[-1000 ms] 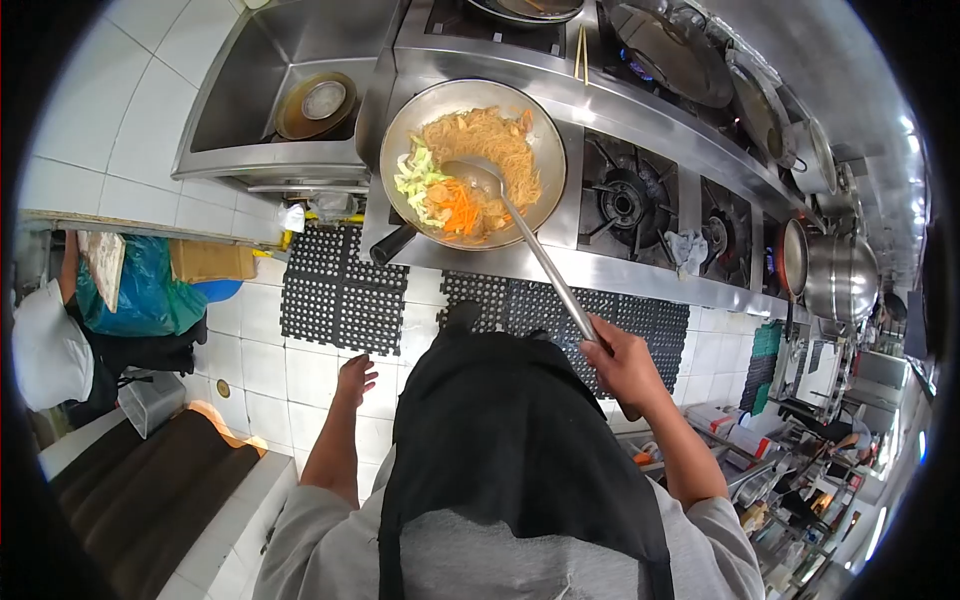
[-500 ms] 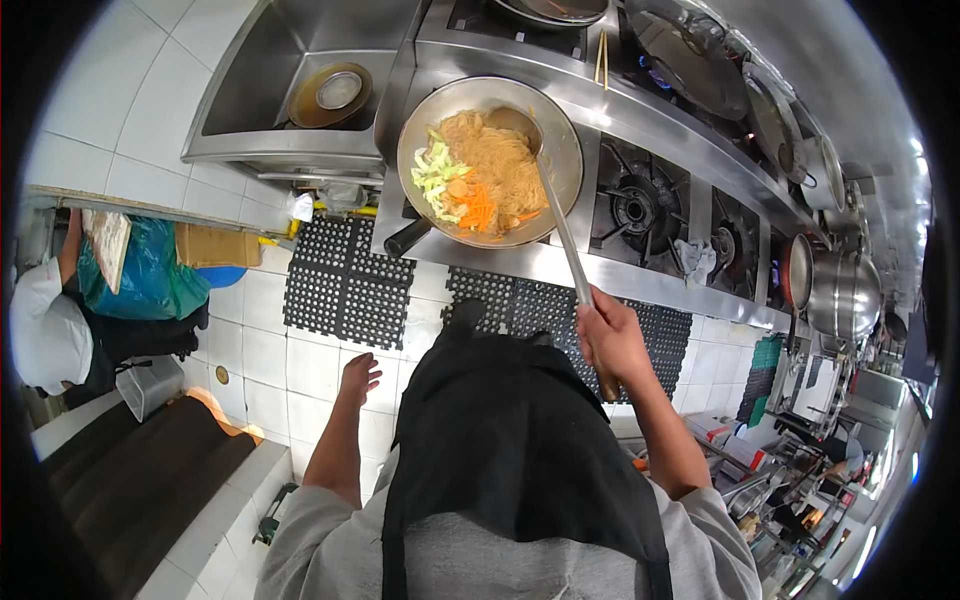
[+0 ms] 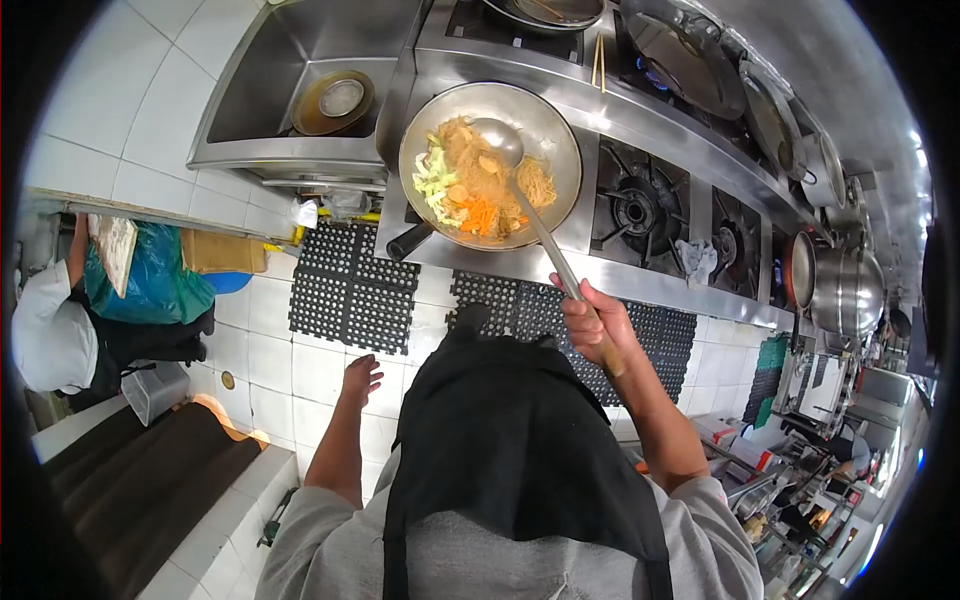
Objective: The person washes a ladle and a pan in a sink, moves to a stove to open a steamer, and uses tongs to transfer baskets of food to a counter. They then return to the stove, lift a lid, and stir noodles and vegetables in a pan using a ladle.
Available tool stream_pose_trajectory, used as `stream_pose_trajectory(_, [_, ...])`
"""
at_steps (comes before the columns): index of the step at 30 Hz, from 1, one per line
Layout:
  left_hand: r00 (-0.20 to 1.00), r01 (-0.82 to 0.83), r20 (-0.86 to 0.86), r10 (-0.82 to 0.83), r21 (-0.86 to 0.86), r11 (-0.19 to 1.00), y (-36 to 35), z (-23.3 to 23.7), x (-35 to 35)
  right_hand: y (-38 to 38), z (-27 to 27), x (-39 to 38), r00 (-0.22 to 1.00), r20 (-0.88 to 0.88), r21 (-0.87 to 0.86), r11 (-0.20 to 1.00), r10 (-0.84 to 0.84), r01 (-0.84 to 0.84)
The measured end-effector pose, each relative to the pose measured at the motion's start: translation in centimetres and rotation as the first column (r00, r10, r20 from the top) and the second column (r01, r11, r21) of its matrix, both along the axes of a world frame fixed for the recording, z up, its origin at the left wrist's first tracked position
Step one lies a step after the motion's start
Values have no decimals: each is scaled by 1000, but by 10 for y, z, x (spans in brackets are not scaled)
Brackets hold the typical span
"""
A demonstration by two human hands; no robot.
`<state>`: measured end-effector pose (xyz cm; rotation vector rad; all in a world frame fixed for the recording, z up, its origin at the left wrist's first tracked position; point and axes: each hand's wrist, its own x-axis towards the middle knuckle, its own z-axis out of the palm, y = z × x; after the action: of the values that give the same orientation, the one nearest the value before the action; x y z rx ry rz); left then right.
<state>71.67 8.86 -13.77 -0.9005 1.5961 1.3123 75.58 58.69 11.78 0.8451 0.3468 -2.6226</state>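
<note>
My right hand [image 3: 597, 322] grips the long handle of a ladle [image 3: 548, 240]. The ladle's bowl lies against thin noodles [image 3: 478, 178] in a wide metal wok [image 3: 556, 122]. Chopped pale green cabbage [image 3: 434, 186] sits at the left side of the wok, and orange carrot strips [image 3: 480, 216] sit near its front. The wok's black handle [image 3: 409, 242] points toward the front left, with no hand on it. Over the tiled floor, my left hand [image 3: 362, 378] hangs empty with its fingers apart.
Right of the wok is a bare gas burner [image 3: 638, 208], with a crumpled cloth [image 3: 696, 260] beyond it. Pans [image 3: 690, 70] stand over flames along the back. A sink [image 3: 240, 105] adjoins at left. Another person [image 3: 55, 330] is at far left. Black rubber mats [image 3: 352, 290] cover some floor.
The ladle's bowl has shifted left and down through the noodles, parting them so a clump lies to its right. My right hand has rolled, showing more palm. My left hand is nearly unchanged.
</note>
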Motion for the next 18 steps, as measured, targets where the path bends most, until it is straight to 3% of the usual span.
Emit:
stream_pose_trajectory(2, [1000, -3, -4, 3, 4, 1000, 0, 2, -3, -3, 1, 3, 992, -5, -382, 917, -125, 114])
stream_pose_trajectory(3, [1000, 2, -4, -2, -6, 1000, -1, 4, -3, -3, 7, 4, 989, -12, -405, 905, -150, 132])
stream_pose_trajectory(6, [1000, 14, 1, -14, -25, 1000, -3, 5, -5, 1, 34, 4, 992, -50, -105, 989, -112, 107])
stream_pose_trajectory(8, [1000, 13, 17, -12, -35, 999, -6, 1, 0, -1, 64, 2, 999, -39, 333, 943, 1, 12])
stream_pose_trajectory(10, [999, 27, 30, -26, -28, 999, -8, -5, 4, -4, 84, 3, 989, 52, 746, 653, 136, -129])
stream_pose_trajectory(11, [999, 33, 35, -32, -23, 999, -8, -8, 6, -1, 81, 8, 973, 92, 854, 486, 210, -186])
stream_pose_trajectory(13, [997, 45, 64, -43, -27, 999, -5, -12, 7, -1, 71, 19, 946, 207, 978, -62, 250, -198])
stream_pose_trajectory(14, [996, 48, 79, -45, -29, 998, -2, -14, 8, -3, 70, 23, 930, 271, 923, -340, 248, -179])
stream_pose_trajectory(15, [996, 45, 72, -44, -19, 999, 0, -16, 10, -10, 72, 27, 942, 227, 895, -435, 249, -101])
stream_pose_trajectory(18, [998, 42, 52, -42, 1, 999, 7, -18, 10, -17, 82, 49, 949, 252, 952, -225, 189, -208])
